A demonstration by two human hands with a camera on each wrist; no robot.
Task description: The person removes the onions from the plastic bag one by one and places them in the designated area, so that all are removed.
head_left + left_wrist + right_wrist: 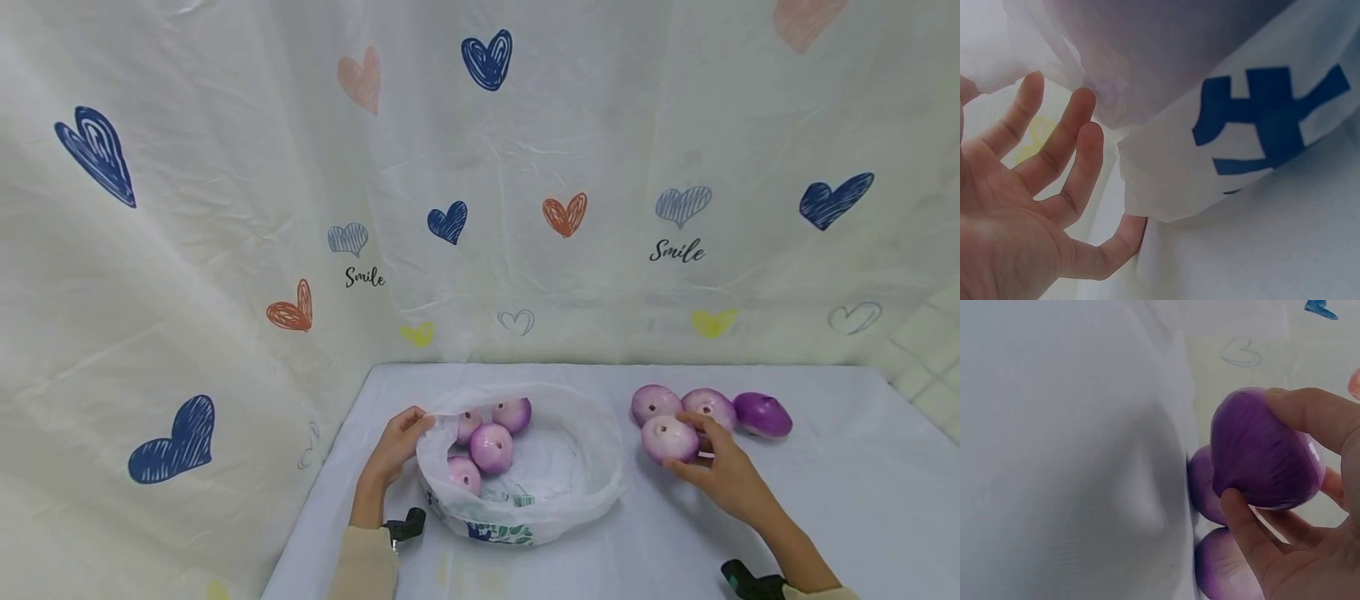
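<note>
A white plastic bag [555, 521] stands on the table with its mouth spread wide, several purple onions [492, 448] lying in its left part. At its left rim my left hand [397, 446] pinches the edge; in the left wrist view, the other fingers of the left hand [1054, 162] are spread beside the bag [1166, 169]. To the right of the bag, my right hand [723, 471] holds an onion [667, 439] between thumb and fingers. The right wrist view shows this held onion [1266, 450] above the table, in front of other onions [1225, 562].
Behind the held onion, a row of three loose onions [762, 415] lies on the white-covered table [840, 500]. A hanging sheet printed with hearts [487, 167] closes off the back and left side.
</note>
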